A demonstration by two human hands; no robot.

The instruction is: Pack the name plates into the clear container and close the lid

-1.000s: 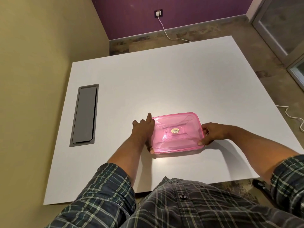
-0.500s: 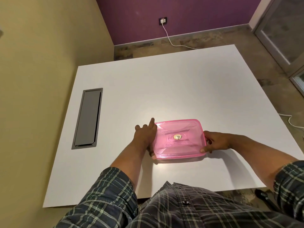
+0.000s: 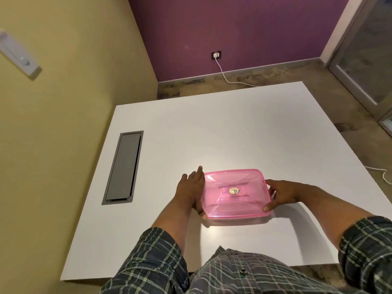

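Two hands bracket pink lid [image 3: 235, 193] of container, near table's [image 3: 233, 128] front edge, centre. Left hand [image 3: 192, 187] lies flat against left side, fingers straight; right hand [image 3: 280, 193] curls round right rim, thumb on near corner. Name plates not visible through lid. Judgement: press each corner down evenly, check rim seats all round.

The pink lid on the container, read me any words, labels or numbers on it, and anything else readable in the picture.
Round gold sticker in the middle of the translucent pink plastic lid: printed, but too small and blurred to read.
Faint handwritten mark on the lid beside the sticker: not legible.
Nothing else carries readable text.
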